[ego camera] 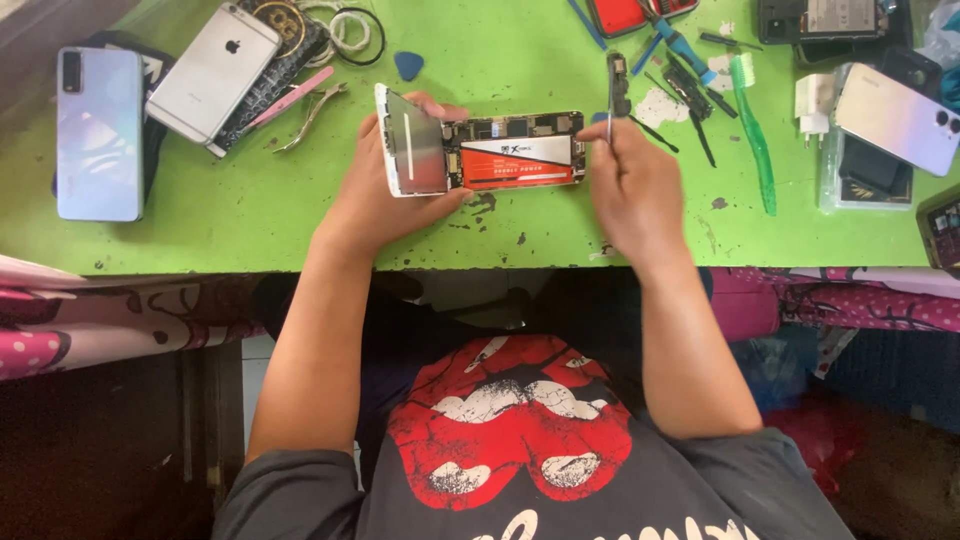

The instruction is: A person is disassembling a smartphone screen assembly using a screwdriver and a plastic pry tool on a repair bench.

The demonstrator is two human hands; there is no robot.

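I look down on a phone repair workshop: opened phone (490, 152), spare handsets (98, 132), tweezers (312, 112) and picks (408, 65) across a scuffed green counter (250, 215).

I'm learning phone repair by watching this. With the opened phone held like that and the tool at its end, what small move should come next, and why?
Probably ease the thin tool in the right hand into the exposed end of the opened phone. The left hand already steadies the phone on the green table, and the tool tip sits right at that end.

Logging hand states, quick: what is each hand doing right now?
Left hand: closed on the opened white smartphone with orange battery.
Right hand: pinching thin metal tweezers at the phone's end.
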